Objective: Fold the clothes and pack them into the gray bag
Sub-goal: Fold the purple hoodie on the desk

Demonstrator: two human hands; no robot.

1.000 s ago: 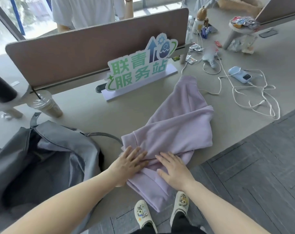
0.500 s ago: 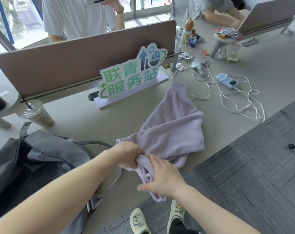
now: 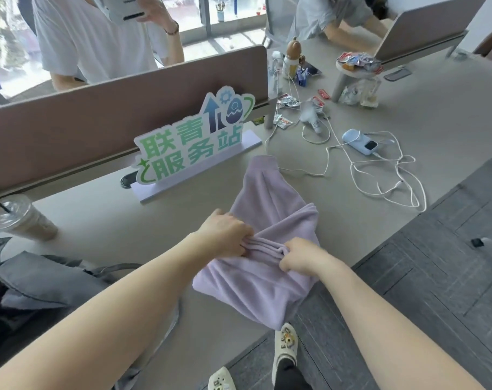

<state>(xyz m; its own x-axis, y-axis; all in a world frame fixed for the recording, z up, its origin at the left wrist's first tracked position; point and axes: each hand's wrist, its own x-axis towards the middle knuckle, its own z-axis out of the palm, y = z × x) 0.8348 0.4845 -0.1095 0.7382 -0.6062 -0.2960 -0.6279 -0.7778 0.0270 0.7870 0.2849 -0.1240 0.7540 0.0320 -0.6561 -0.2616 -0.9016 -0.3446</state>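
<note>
A lilac fleece garment [image 3: 270,209] lies on the grey table [image 3: 104,220], its near part hanging over the front edge. My left hand [image 3: 225,233] and my right hand [image 3: 301,258] both grip a bunched fold across its middle, fingers curled into the cloth. The gray bag [image 3: 42,280] sits open at the left, under my left forearm, with a strap trailing toward the garment.
A green-lettered sign [image 3: 191,142] stands behind the garment before a brown divider [image 3: 98,119]. An iced drink cup [image 3: 19,220] lies at left. White cables [image 3: 385,175], a blue power bank [image 3: 360,142] and snack wrappers sit at right. Two people stand beyond the table.
My hands went from lying flat on the garment's near edge to grasping it, then carried the gathered fold away from me toward the garment's middle.
</note>
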